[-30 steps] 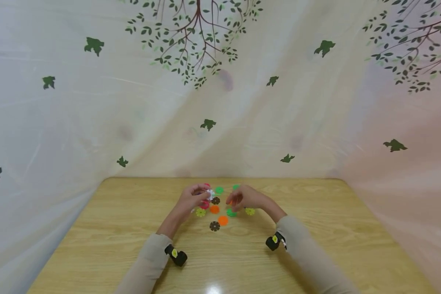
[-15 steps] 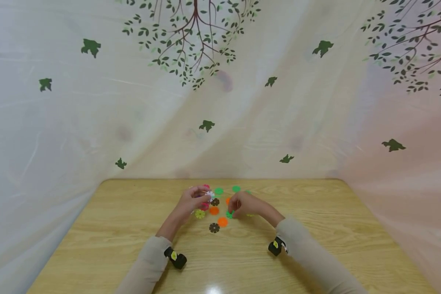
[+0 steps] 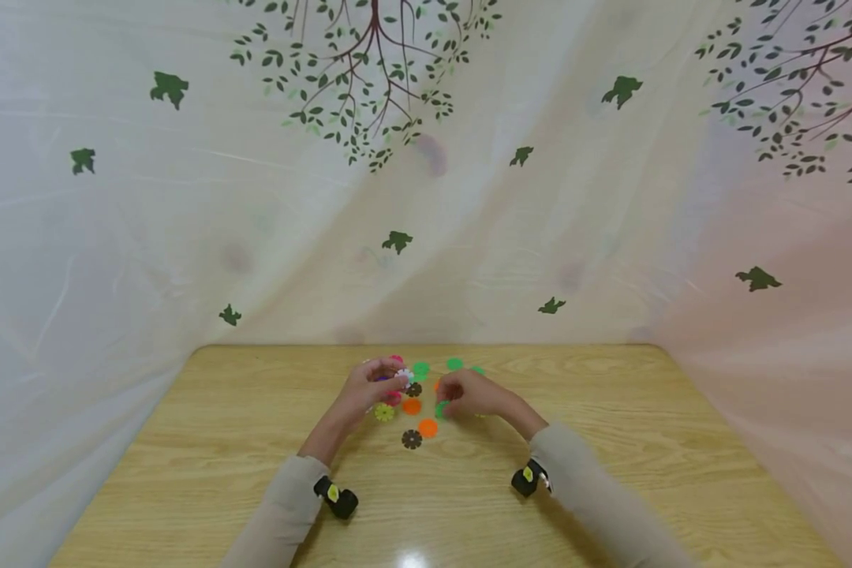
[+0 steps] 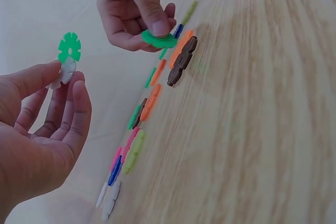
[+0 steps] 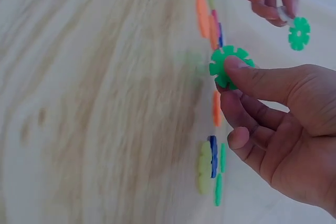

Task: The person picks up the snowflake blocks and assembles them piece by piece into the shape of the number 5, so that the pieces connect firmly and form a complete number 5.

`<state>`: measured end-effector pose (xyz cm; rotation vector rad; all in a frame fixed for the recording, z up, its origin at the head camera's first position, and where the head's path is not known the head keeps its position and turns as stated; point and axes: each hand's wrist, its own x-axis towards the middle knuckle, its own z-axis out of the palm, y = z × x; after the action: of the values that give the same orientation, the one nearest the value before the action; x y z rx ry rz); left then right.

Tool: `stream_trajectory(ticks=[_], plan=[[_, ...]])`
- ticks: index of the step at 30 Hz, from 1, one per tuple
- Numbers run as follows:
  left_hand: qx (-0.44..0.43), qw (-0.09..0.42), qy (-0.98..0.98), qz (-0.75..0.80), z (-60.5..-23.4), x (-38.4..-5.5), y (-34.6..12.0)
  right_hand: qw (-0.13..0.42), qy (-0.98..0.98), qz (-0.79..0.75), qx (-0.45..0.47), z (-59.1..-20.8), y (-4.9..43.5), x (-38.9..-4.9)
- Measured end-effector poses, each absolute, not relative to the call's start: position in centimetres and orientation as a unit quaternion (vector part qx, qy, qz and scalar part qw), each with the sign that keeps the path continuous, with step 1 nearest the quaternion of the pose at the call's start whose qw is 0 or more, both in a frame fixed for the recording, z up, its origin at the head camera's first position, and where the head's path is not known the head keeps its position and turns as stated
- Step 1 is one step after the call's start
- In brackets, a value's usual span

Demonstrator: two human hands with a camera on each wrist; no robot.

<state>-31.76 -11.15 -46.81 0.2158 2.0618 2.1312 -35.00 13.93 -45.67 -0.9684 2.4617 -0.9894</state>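
In the head view my left hand (image 3: 364,392) is over the left of a group of colourful notched plastic discs. Thumb and fingers pinch a white notched disc (image 4: 64,75), and a green notched disc (image 4: 69,47) is joined to it, standing up above the fingertips. To the right, my right hand (image 3: 477,393) pinches another green notched disc (image 5: 223,66) between thumb and index finger. That disc is apart from the joined pair, and in the left wrist view it appears raised off the table. The fingers partly cover the white disc.
Loose discs lie flat on the wooden table (image 3: 255,473): brown (image 3: 412,439), orange (image 3: 428,428), yellow (image 3: 384,412), pink, blue, green and white ones. A pale cloth (image 3: 291,237) printed with trees and birds hangs behind the table's far edge.
My right hand has come down over a green disc at the right of the group and now pinches it. My left hand stays nearly still with the white and green pair.
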Motion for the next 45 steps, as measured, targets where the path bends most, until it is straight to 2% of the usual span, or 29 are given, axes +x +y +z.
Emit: stream_trajectory(ticks=[9,16,45], plan=[[0.081,0.076,0.691,0.714,-46.9,-31.6,-11.3,0.086,0.814,-0.502,-0.279,-45.0,13.7,-34.9],[0.072,0.072,0.684,0.723,-47.0,-31.6,-11.2,0.045,0.794,-0.560,-0.231,-44.6,13.2,-34.5],[0.071,0.070,0.688,0.719,-47.1,-32.0,-11.1,0.026,0.783,-0.570,-0.250,-44.7,12.1,-34.3]])
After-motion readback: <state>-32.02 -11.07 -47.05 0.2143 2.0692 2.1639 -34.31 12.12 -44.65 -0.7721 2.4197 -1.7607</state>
